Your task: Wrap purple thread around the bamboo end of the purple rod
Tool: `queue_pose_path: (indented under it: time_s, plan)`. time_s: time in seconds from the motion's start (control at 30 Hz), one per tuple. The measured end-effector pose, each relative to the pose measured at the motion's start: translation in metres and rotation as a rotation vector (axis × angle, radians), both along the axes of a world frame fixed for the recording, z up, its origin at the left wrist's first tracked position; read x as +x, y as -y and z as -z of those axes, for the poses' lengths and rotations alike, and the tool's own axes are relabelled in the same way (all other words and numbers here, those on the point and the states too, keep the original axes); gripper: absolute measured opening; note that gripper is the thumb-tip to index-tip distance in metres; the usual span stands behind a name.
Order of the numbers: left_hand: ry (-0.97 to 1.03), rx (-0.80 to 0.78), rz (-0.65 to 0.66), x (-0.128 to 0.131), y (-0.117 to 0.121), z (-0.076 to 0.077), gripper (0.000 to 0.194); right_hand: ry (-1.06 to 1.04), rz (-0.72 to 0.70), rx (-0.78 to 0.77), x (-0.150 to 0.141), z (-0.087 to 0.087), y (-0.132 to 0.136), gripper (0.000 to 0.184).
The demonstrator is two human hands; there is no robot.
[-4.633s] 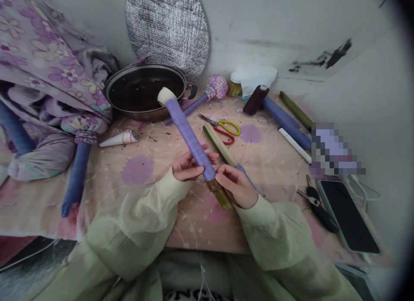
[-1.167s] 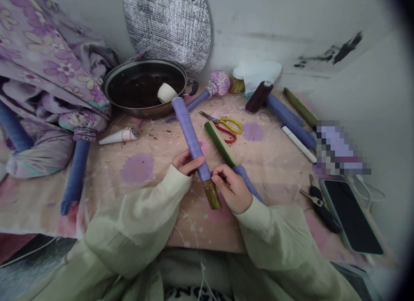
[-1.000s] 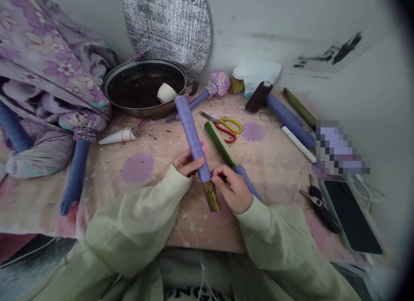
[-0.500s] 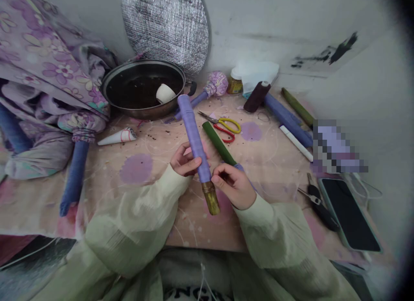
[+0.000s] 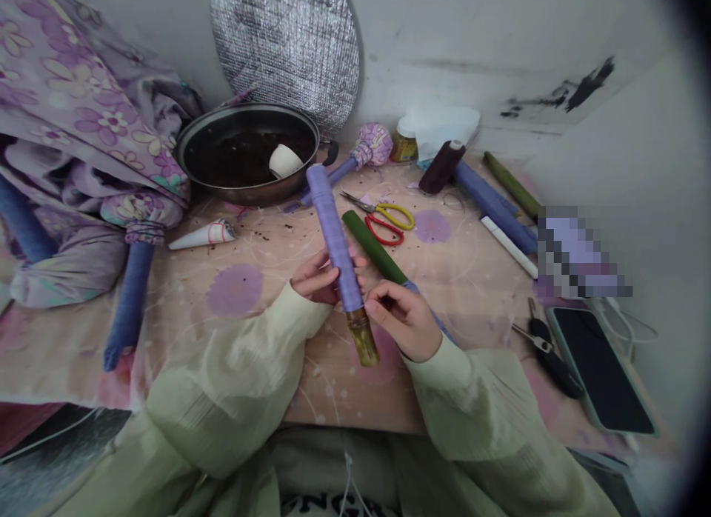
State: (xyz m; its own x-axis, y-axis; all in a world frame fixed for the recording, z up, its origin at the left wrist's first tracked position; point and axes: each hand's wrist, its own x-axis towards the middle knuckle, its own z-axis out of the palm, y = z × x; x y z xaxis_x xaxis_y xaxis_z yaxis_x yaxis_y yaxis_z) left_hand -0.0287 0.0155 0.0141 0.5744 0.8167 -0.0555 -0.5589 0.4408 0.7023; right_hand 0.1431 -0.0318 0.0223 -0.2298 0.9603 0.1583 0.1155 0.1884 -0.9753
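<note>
A bamboo tube (image 5: 333, 239) wrapped in purple material slants away from me over the table, its bare brownish-green end (image 5: 362, 343) toward me. My left hand (image 5: 318, 278) is closed around the wrapped part, thumb on top and fingers beneath. Close to the wrap's lower edge, my right hand (image 5: 408, 321) has thumb and forefinger pinched together; what is between them is too small to make out. Behind my right hand lies a green split bamboo piece (image 5: 375, 247) with purple cloth around its near end, partly hidden. Past it are scissors (image 5: 392, 224) with yellow and red handles.
A dark pan (image 5: 200, 187) holding a white cup (image 5: 284, 161) stands at the back left. A cloth-topped purple stick (image 5: 373, 143), a jar (image 5: 404, 141) and a dark thread spool (image 5: 441, 167) sit behind. Keys (image 5: 549, 354) and a phone (image 5: 605, 369) lie right.
The tube's far end has swung right, off the cup, and the tube stands steeper to me. The green bamboo piece has rolled from its pale cut face to its green side.
</note>
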Motion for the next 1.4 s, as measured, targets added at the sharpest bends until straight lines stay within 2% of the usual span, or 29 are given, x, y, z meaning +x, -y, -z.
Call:
queue_pose_path:
  time_s: [0.2,0.43,0.6,0.73,0.83,0.93,1.1,1.4]
  plan:
    - [-0.020,0.026,-0.095,0.004,0.006,-0.006,0.035,-0.017,0.044,0.011,-0.001,0.000,0.000,0.014]
    - [0.030,-0.072,-0.115,0.005,0.006,-0.007,0.038,0.024,0.009,-0.073,-0.002,0.003,0.001,0.019]
    - [-0.001,-0.100,-0.082,0.003,0.005,-0.005,0.037,-0.102,-0.026,-0.164,-0.005,0.003,0.000,0.029]
    - [-0.052,-0.066,-0.118,0.006,0.007,-0.003,0.035,-0.154,0.012,-0.185,-0.007,0.003,0.001,0.028]
    - [-0.191,-0.017,-0.170,0.009,0.008,0.001,0.044,-0.107,0.073,-0.144,-0.006,0.004,0.002,0.023]
    - [-0.304,0.081,-0.204,0.011,0.010,0.005,0.065,0.002,0.137,-0.063,-0.004,0.007,0.002,0.017]
    - [-0.322,0.212,-0.241,0.014,0.015,0.008,0.091,0.061,0.143,-0.007,-0.001,0.007,0.001,0.013]
    - [-0.324,0.228,-0.250,0.015,0.015,0.008,0.087,0.014,0.121,-0.006,0.002,0.007,-0.001,0.013]
